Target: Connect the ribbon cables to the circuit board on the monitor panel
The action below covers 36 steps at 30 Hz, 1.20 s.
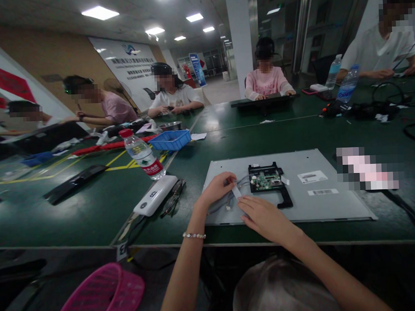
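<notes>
A flat grey panel with paper labels lies on the table in front of me. On it sits a black plastic frame with a green circuit board in it. Grey cables run from the board's left side toward my hands. My left hand pinches the upper end of a short white strip over these cables. At the strip's lower end, the fingers of my right hand are closed together on it. The fingertips partly hide the strip and the cables.
Left of the panel lie glasses, a white power bank and a water bottle. Behind stands a blue tray. A pink basket is below the table edge. Several people sit around the table.
</notes>
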Motion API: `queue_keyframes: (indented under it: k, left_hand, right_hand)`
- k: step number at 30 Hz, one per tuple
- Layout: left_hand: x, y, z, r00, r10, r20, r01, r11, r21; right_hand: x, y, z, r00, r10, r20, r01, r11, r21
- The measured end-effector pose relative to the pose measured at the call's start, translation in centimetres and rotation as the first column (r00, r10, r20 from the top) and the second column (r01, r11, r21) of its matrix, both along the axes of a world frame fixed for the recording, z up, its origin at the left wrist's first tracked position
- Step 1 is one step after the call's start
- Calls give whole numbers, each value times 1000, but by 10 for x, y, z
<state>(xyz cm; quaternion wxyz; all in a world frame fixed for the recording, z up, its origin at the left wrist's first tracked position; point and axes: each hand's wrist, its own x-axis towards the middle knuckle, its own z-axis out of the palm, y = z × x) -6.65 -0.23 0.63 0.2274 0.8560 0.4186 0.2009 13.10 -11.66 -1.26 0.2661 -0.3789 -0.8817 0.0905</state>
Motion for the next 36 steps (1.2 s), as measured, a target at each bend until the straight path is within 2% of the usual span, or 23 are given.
queue_keyframes:
  k: [8, 13, 15, 18, 21, 24, 28, 32, 36]
  left_hand:
    - [1, -1, 2, 999, 12, -38, -10, 998, 57]
    - [6, 0, 4, 998, 10, -56, -1, 988, 153]
    - [8, 0, 8, 999, 8, -36, -1, 979, 205]
    - [12, -6, 17, 999, 39, -10, -35, 956, 290]
    - [18, -22, 26, 988, 71, -136, -23, 945, 326]
    - [28, -45, 29, 921, 97, -376, 43, 937, 348]
    - [40, -66, 26, 796, 195, -573, 68, 912, 405]
    - [41, -72, 25, 729, 257, -635, 77, 890, 449]
    - [32, -70, 30, 732, 323, -600, 42, 857, 513]
  right_hand:
    - [0, -1, 1, 999, -2, -39, 2, 1000, -5]
    - [9, -8, 7, 986, -81, -149, 68, 994, -89]
    - [26, -6, 13, 968, -146, -205, 118, 983, -143]
    - [67, 11, 26, 943, -240, -231, 193, 959, -208]
    - [114, 36, 36, 930, -321, -176, 261, 919, -297]
    - [145, 58, 36, 939, -335, -78, 279, 874, -397]
    - [151, 76, 22, 939, -337, -68, 255, 815, -521]
    - [145, 82, 11, 933, -351, -78, 244, 777, -580]
    - [145, 82, 7, 933, -344, -109, 219, 781, -585]
